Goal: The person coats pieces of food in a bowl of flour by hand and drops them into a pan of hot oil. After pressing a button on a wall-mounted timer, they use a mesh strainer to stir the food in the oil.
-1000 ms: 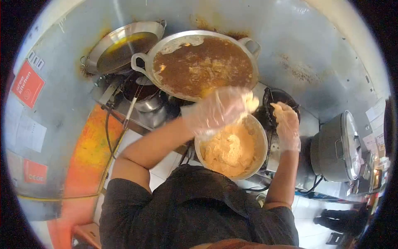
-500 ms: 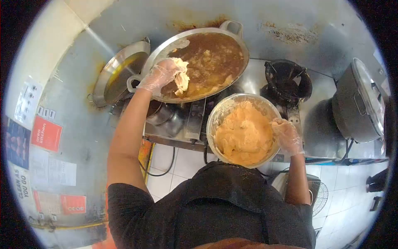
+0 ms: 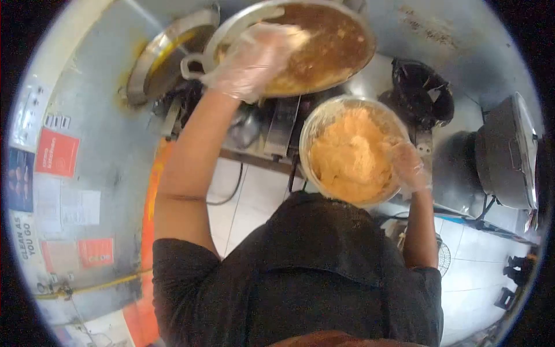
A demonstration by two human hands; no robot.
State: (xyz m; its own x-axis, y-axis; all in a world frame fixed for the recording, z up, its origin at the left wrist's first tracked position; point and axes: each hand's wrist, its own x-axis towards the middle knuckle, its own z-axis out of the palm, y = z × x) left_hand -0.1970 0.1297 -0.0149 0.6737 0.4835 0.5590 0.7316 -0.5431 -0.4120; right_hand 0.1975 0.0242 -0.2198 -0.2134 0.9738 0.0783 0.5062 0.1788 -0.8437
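My left hand (image 3: 263, 61), in a clear plastic glove, is over the large wok (image 3: 334, 91) of brown, bubbling oil. A blurred pale lump of batter (image 3: 298, 38) shows at its closed fingers. My right hand (image 3: 409, 166), gloved too, grips the right rim of a round bowl (image 3: 306, 147) held close to my body. Thick orange-tan batter (image 3: 347, 156) fills this bowl, with a paler mound near its middle. Pale bits float in the wok's oil.
A smaller pan (image 3: 139, 78) with yellowish oil stands left of the wok. On the right are a black burner ring (image 3: 422, 92) and a tall lidded pot (image 3: 503, 153). Signs (image 3: 58, 152) hang on the left wall. A fan (image 3: 444, 258) stands by my right elbow.
My left hand has moved right and farther over the wok with the pale lump. The camera view has shifted, so the wok and bowl appear higher. My right hand stays on the bowl.
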